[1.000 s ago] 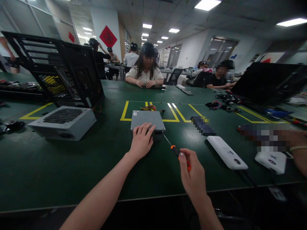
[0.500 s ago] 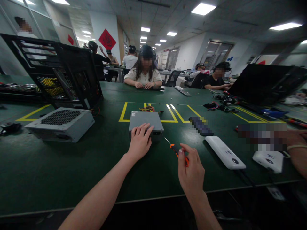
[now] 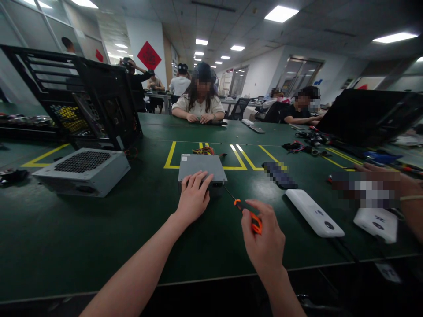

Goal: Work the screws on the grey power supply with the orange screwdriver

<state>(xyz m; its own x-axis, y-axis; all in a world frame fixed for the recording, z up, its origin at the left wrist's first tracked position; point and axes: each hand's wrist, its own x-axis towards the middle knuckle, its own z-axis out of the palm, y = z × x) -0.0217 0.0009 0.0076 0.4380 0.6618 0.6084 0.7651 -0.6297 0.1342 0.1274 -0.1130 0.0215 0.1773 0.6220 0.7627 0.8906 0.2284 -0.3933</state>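
Observation:
A grey metal computer power supply [image 3: 201, 165] lies on the green table, its bundle of coloured wires [image 3: 203, 150] behind it. My left hand [image 3: 194, 196] rests on its top near the front edge, fingers laid out and slightly spread. In my right hand [image 3: 264, 229] is a screwdriver [image 3: 256, 223] with an orange and black handle, held loosely between thumb and fingers. Its thin shaft points up and left, the tip at the right front corner of the power supply. Whether the tip sits in a screw is too small to tell.
A second power supply [image 3: 82, 171] and an open black computer case [image 3: 95, 101] stand at left. On the right lie a blurred-out phone [image 3: 279, 175], white power banks [image 3: 313, 213] and cables [image 3: 294, 147]. Another person's hand [image 3: 390, 178] reaches in there. Someone sits opposite.
My right hand has shifted slightly, its index finger lifting further off the screwdriver handle. The left hand stays on the power supply. The other person's hand at right has moved up and left.

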